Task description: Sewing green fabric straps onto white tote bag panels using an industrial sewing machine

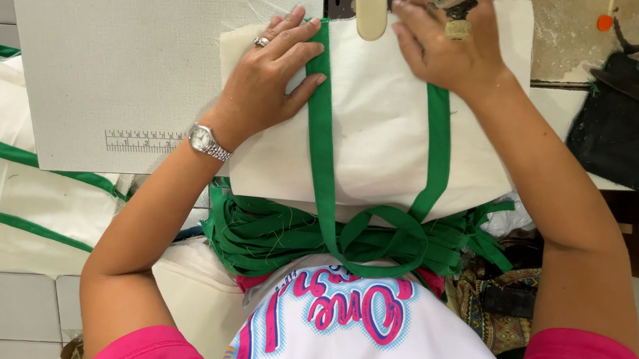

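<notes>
Smooth green webbing strap (324, 134) crosses cream canvas (382, 122) under left hand (266, 84).

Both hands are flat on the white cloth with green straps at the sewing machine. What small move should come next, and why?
Probably feed the white cloth a little further toward the machine head. The left hand presses flat on the left green strap, the right hand lies close by the needle area, so the piece looks lined up for stitching.
</notes>
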